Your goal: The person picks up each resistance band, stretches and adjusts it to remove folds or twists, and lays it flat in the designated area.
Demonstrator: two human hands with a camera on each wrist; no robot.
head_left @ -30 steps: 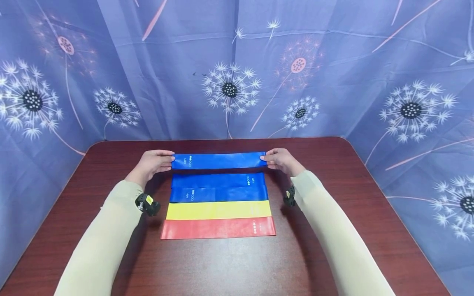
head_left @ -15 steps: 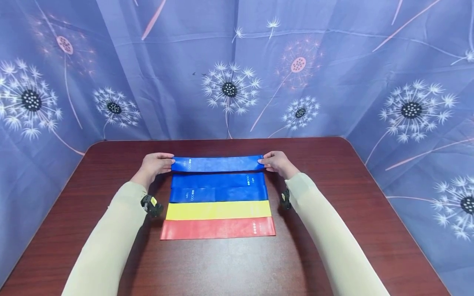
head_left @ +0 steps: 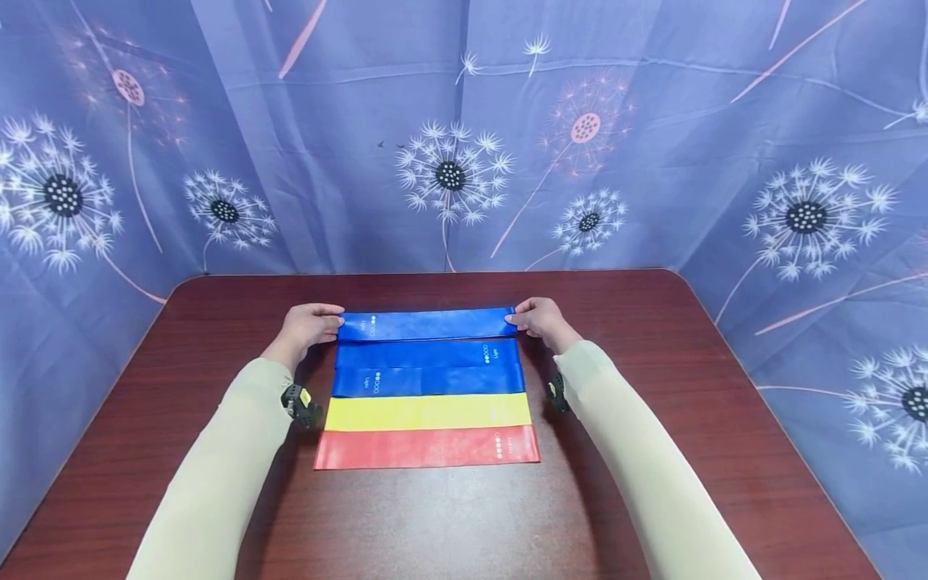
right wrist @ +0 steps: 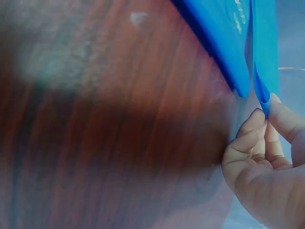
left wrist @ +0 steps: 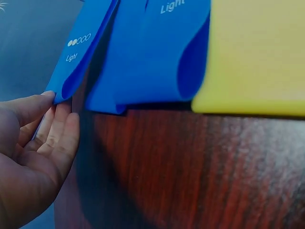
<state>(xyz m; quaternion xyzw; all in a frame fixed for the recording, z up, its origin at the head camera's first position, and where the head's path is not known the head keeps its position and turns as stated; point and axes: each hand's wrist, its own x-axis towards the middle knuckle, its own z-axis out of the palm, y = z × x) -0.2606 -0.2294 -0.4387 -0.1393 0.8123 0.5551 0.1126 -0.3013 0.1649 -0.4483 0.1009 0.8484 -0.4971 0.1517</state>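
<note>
Between both hands a blue resistance band (head_left: 431,325) is stretched flat, marked "Light" near its left end. My left hand (head_left: 308,329) pinches its left end between thumb and fingers, and my right hand (head_left: 542,321) pinches the right end. In the left wrist view the held band (left wrist: 76,52) shows as a folded loop at the thumb tip. Just nearer than it lie two more blue bands (head_left: 428,381), also marked "Light". A yellow band (head_left: 428,412) follows, then a red band (head_left: 428,449) closest to the person.
All the bands lie on a dark red-brown wooden table (head_left: 457,524). A blue curtain (head_left: 333,161) with dandelion prints surrounds its back and sides. Each wrist carries a small black camera (head_left: 300,405) below a pale sleeve.
Both hands have brought the held blue band slightly down the view, nearer the row of bands. The other bands have stayed where they were.
</note>
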